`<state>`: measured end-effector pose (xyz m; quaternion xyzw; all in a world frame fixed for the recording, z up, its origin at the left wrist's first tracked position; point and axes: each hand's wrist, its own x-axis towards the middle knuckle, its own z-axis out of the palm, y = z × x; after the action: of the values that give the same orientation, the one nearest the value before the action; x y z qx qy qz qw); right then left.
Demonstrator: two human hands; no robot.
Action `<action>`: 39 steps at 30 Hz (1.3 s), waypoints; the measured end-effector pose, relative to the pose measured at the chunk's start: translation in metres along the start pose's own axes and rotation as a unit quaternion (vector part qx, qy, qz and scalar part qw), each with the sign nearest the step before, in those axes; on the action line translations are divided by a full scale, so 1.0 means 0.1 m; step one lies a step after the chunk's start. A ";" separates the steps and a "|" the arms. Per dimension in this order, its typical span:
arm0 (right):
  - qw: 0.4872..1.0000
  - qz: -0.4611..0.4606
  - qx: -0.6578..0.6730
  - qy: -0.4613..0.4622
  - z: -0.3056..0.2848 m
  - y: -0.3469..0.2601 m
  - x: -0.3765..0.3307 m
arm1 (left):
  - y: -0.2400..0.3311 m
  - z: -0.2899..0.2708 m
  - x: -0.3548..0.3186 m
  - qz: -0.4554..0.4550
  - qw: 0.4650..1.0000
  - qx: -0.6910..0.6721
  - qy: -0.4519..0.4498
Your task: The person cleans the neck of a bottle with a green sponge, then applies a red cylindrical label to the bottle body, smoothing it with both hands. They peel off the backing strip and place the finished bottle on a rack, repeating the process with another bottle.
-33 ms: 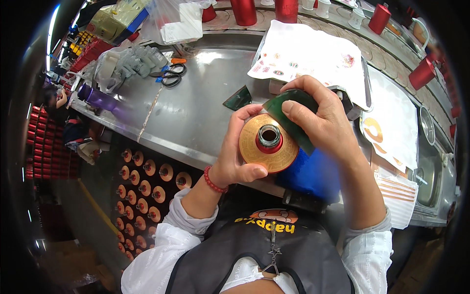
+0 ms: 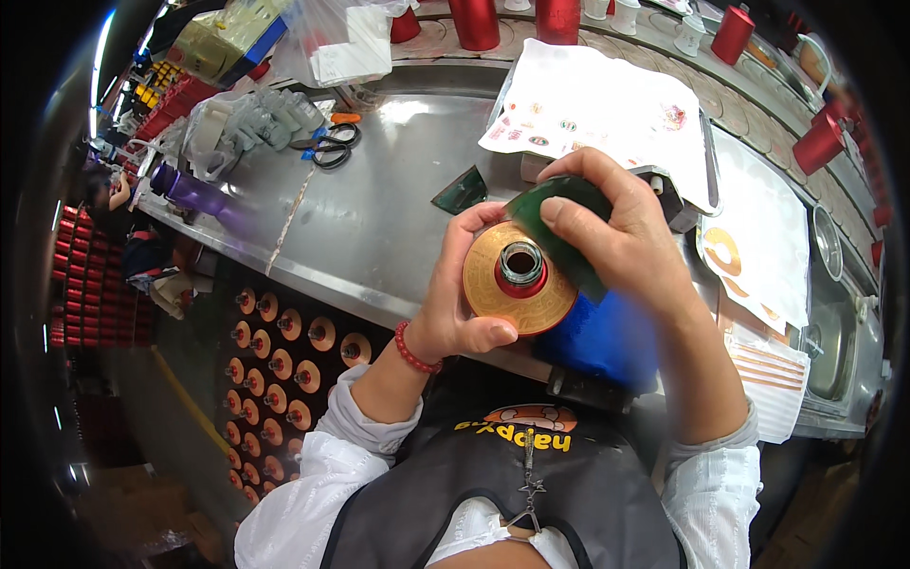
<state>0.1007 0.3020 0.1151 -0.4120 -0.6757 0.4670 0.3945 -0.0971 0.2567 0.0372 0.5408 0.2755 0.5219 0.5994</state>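
Observation:
My left hand [image 2: 457, 280] is wrapped round a bottle with a gold patterned shoulder [image 2: 488, 299]. Its clear glass neck points up at me, uncapped, with a red band at the base. My right hand [image 2: 616, 218] pinches a dark green flat scraper [image 2: 555, 204] between thumb and fingers. The scraper's edge lies against the far right of the gold shoulder. A smaller green piece [image 2: 462, 192] rests on the metal table just beyond the bottle. Beneath my right hand is something blue [image 2: 592, 337], blurred and partly covered. The bottle's lower body is hidden.
A white decal sheet [image 2: 592, 100] lies on a tray at the back. Black-handled scissors [image 2: 334, 145] and a purple bottle [image 2: 194, 190] are on the metal table [image 2: 370, 228]. Several gold-shouldered bottles [image 2: 320, 332] stand below left. Red bottles [image 2: 474, 24] line the conveyor behind.
My right hand has shifted the green scraper very slightly up and to the left along the gold shoulder. My left hand and the bottle look unmoved.

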 end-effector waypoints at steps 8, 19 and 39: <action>1.000 0.014 0.014 0.016 0.01 0.03 -0.02 | 0.00 0.02 0.02 0.007 1.000 0.003 0.002; 0.991 -0.092 -0.050 -0.084 -0.11 0.07 0.30 | 0.05 0.01 0.02 -0.009 0.999 -0.026 -0.030; 0.999 -0.031 -0.045 -0.004 -0.17 0.21 0.25 | 0.00 -0.08 0.04 -0.026 0.996 -0.045 -0.069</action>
<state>0.1117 0.3354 0.1029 -0.4063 -0.7098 0.4253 0.3875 -0.1028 0.2634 0.0358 0.5407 0.2235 0.4792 0.6542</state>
